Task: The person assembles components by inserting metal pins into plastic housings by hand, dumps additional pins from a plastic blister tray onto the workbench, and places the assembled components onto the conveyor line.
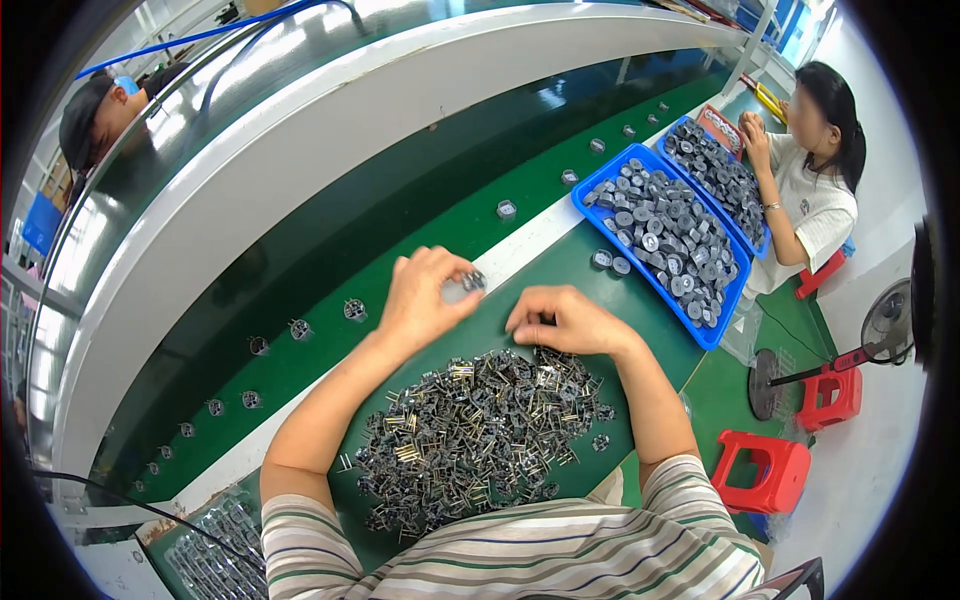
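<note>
Left hand (425, 295) pinches round grey part (475, 282) over white edge strip (527, 242); right hand (568, 318) half-curled, hold unclear; open green tabletop (558, 260), 12 o'clock.

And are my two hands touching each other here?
Apart: the head view shows green tabletop between the left hand and the right hand.

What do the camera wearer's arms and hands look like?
The short sleeves are pale with green, blue and brownish stripes. The forearms below are bare. The left grip and right grip are hands without gloves, rings or watches that I see.
</note>
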A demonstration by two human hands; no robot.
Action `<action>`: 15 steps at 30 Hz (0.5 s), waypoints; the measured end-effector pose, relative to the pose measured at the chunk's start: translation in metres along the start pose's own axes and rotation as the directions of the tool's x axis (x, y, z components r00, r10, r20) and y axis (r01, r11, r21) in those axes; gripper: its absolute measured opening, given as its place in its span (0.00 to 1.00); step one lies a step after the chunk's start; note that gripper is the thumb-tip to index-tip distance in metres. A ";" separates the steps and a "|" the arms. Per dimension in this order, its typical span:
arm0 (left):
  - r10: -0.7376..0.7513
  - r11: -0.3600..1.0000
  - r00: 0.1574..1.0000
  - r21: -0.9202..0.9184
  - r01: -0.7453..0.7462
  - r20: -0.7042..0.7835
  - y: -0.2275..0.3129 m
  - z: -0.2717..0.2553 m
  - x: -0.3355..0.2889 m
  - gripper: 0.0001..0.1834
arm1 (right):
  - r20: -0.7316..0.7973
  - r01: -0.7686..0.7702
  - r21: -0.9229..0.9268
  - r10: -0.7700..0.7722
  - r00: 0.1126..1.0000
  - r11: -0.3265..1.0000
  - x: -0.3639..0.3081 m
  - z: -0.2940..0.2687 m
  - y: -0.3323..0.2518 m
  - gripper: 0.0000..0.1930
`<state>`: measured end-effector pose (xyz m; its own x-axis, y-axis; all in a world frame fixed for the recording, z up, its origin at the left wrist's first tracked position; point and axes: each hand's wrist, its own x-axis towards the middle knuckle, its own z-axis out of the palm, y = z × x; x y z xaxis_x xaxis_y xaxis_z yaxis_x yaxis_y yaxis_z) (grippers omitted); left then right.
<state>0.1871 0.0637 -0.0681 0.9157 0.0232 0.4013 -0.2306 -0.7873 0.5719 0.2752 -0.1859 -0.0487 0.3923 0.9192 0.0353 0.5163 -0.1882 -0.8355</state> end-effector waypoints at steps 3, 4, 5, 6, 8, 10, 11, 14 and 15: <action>-0.186 0.977 0.981 0.099 0.190 -0.051 -0.026 -0.024 0.012 0.13 | 0.119 0.033 0.022 -0.036 0.992 0.999 0.000 0.004 -0.005 0.09; -0.232 0.962 0.968 0.121 0.243 -0.095 -0.040 -0.028 0.012 0.13 | 0.122 0.128 -0.021 -0.125 0.985 0.992 0.002 0.007 -0.004 0.09; -0.268 0.942 0.958 0.182 0.282 -0.101 -0.053 -0.032 0.011 0.14 | 0.137 0.129 -0.023 -0.125 0.983 0.991 0.003 0.008 -0.001 0.07; -0.315 0.923 0.945 0.206 0.326 -0.085 -0.064 -0.039 0.011 0.15 | 0.136 0.133 -0.021 -0.129 0.982 0.991 0.003 0.008 0.001 0.07; -0.348 0.878 0.931 0.309 0.365 -0.109 -0.077 -0.045 0.008 0.18 | 0.132 0.123 -0.054 -0.115 0.985 0.991 0.004 0.009 0.003 0.05; -0.395 0.863 0.914 0.306 0.403 -0.092 -0.090 -0.047 0.003 0.19 | 0.119 0.119 -0.061 -0.112 0.987 0.991 0.005 0.011 0.001 0.05; -0.439 0.847 0.896 0.299 0.439 -0.072 -0.087 -0.049 0.003 0.20 | 0.104 0.110 -0.068 -0.103 0.989 0.992 0.005 0.011 0.000 0.04; -0.278 0.827 0.947 0.462 0.321 -0.161 -0.070 -0.056 0.003 0.22 | 0.073 -0.121 0.047 0.118 0.990 0.991 0.005 0.007 -0.011 0.05; -0.276 0.831 0.948 0.458 0.317 -0.156 -0.050 -0.063 0.006 0.22 | 0.069 -0.128 0.046 0.125 0.990 0.991 0.003 0.004 -0.009 0.05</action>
<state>0.1832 0.1421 -0.0496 0.8807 0.3355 0.3344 0.2494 -0.9286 0.2748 0.2686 -0.1796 -0.0437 0.3999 0.9103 -0.1075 0.4262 -0.2885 -0.8574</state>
